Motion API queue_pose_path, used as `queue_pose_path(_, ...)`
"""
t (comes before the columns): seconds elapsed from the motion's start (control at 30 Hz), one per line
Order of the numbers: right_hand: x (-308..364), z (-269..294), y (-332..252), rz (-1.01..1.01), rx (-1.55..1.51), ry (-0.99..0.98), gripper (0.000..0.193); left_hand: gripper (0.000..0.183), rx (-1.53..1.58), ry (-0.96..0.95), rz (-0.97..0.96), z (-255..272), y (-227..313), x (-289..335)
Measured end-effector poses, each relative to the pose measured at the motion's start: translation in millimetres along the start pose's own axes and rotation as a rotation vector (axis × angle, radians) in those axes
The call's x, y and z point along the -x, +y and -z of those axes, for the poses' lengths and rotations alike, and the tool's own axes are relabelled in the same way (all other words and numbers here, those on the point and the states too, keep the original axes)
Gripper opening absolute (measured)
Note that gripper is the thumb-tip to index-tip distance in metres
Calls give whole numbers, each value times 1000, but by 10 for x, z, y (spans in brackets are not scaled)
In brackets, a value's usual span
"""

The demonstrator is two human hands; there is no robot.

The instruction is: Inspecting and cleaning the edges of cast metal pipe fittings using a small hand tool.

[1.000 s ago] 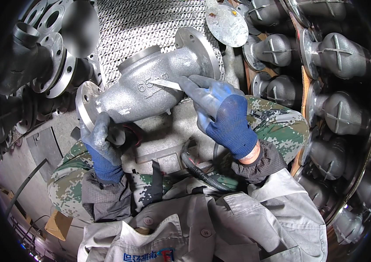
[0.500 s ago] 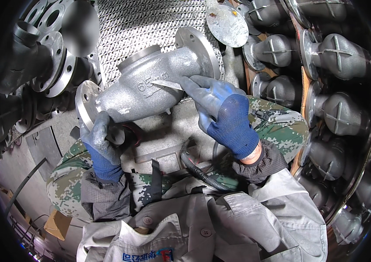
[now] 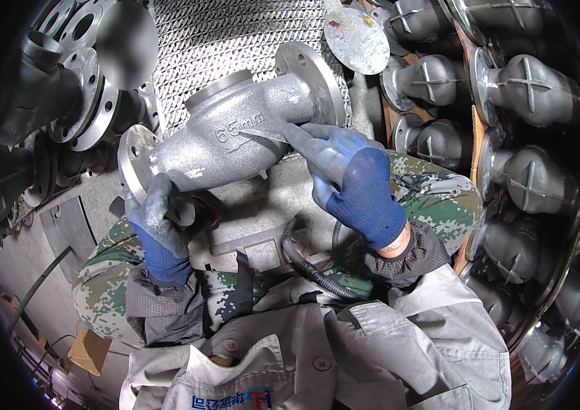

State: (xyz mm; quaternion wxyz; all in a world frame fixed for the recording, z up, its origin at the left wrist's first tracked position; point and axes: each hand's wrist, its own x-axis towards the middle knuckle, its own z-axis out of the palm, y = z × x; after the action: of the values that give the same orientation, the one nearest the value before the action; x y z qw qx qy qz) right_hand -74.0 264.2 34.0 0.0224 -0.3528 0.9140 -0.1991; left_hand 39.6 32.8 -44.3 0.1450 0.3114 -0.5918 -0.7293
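Head view: grey cast valve body (image 3: 235, 133) lies tilted across the person's lap, flanges at both ends, threaded neck up. Left hand (image 3: 156, 229), blue-gloved, closed around the lower left flange (image 3: 132, 160) from below. Right hand (image 3: 351, 178) pinches a thin flat metal blade (image 3: 262, 134), its tip against the casting's side by the raised marking. Dark valve castings (image 3: 529, 82) stacked at right; black corrugated hose (image 3: 310, 270) on the lap.

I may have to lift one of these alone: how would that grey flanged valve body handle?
The valve body looks like thick cast metal, so probably heavy and rigid. Its rough surface should grip gloves well. The left hand steadies one flange, suggesting it might roll unsupported.
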Motion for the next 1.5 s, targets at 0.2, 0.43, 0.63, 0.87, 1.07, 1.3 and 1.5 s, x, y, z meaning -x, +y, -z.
queue_pose_path(0.2, 2, -26, 40, 52, -29, 51, 54, 44, 31, 41, 20, -35, 24, 15)
queue_pose_path(0.43, -49, 74, -5, 38, -87, 38, 56, 48, -27, 35, -34, 59, -115, -3)
queue_pose_path(0.63, -51, 92, 26, 51, -49, -7, 55, 49, 140, 70, 113, -90, 56, 3)
queue_pose_path(0.87, -98, 88, 13, 73, -5, -29, 50, 53, -375, -20, -405, 119, -252, -9)
queue_pose_path(1.07, -103, 47, 33, 56, 8, -27, 47, 60, -187, 19, -196, 83, -222, -13)
queue_pose_path(1.3, -129, 23, 55, 97, -85, 50, 47, 68, -224, 11, -226, 107, -252, -13)
queue_pose_path(1.5, -83, -13, 126, 56, -124, 147, 50, 75, -612, -81, -568, 205, -307, -43)
